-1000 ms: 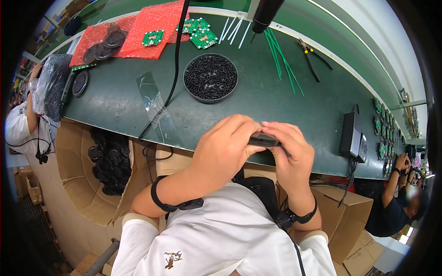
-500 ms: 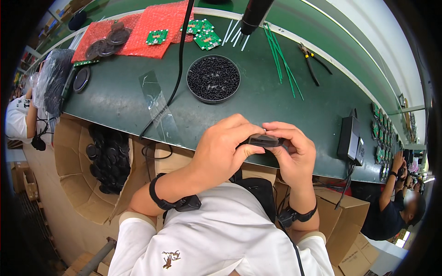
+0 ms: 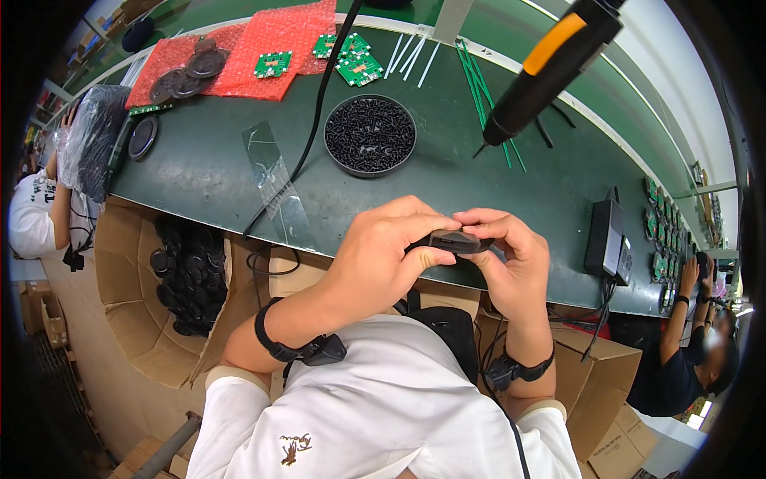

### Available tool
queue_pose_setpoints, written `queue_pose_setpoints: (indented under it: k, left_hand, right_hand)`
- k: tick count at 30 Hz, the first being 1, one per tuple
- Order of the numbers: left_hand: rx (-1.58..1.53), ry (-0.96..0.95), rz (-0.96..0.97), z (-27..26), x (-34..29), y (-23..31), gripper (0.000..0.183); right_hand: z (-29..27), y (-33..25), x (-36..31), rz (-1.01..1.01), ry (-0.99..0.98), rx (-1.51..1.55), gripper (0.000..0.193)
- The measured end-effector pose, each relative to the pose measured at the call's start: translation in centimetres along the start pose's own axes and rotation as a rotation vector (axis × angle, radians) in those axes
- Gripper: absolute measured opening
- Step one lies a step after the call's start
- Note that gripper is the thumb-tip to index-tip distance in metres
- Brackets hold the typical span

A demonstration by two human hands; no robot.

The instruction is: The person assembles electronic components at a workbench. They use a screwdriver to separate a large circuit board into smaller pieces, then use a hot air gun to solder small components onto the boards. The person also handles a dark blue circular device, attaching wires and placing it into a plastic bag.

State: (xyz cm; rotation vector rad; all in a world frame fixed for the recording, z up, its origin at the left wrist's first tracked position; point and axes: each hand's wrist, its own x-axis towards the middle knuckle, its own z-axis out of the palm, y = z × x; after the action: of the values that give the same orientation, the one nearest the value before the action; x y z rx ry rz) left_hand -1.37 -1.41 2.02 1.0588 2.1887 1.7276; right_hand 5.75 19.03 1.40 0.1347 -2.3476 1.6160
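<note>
Both my hands hold a small dark round plastic housing (image 3: 453, 242) above the bench's near edge. My left hand (image 3: 392, 246) grips its left side, thumb below and fingers above. On its right side my right hand (image 3: 511, 257) pinches it between thumb and fingers. The fingers cover much of the housing, and its underside is hidden. Beyond my hands stands a round dish of small black screws (image 3: 369, 136). An electric screwdriver (image 3: 550, 68), black with an orange band, hangs over the bench to the right, its tip pointing down, apart from my hands.
Green circuit boards (image 3: 359, 68) and red bubble wrap (image 3: 275, 40) lie at the back. Green sticks (image 3: 476, 88) lie under the screwdriver. A black power adapter (image 3: 606, 243) stands right. A carton (image 3: 120, 295) of black round parts is at lower left. Co-workers are at both sides.
The screwdriver has swung from the back of the bench to the right and nearer, now covering most of the pliers. My hands stay nearly in place, with the housing turned slightly.
</note>
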Motion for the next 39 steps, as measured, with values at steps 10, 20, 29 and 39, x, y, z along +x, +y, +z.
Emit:
queue_pose_setpoints:
  k: [10,20,29,39]
  left_hand:
    - [0.009,0.083,0.048,0.3,0.0,0.2,0.028]
    - [0.035,0.110,0.023,0.4,0.1,0.4,0.029]
    - [0.044,0.076,-0.018,0.3,0.2,0.7,0.030]
    - [0.097,0.128,0.101,1.0,-0.2,-0.2,0.029]
  right_hand:
    - [-0.4,-0.2,0.2,0.132,-0.044,0.174,0.021]
    - [0.0,0.0,0.2,0.001,0.046,0.009,0.018]
    - [0.4,0.3,-0.1,0.011,0.079,0.069,0.016]
    - [0.3,0.8,-0.1,-0.131,0.081,-0.027,0.020]
